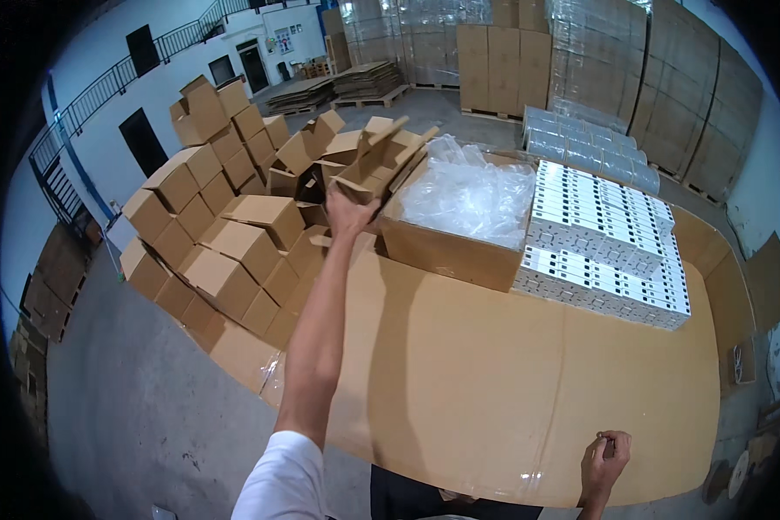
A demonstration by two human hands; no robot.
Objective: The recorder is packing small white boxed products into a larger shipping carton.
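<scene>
My left hand (348, 212) is stretched far out, fingers clamped on a half-folded cardboard box (374, 165) beyond the far left edge of the cardboard-covered table (494, 381), while my right hand (604, 461) rests curled at the near edge, pinching something too small to make out. Gripped by one flap at full reach, the box could sag open or swing into the stack of folded boxes (225, 251) and topple it.

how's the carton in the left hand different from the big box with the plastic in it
The small carton in the left hand is held up, tilted, flaps loose; the big box rests on the cardboard-covered table. The carton looks empty; the box holds a clear plastic liner. Both are brown cardboard.
</scene>
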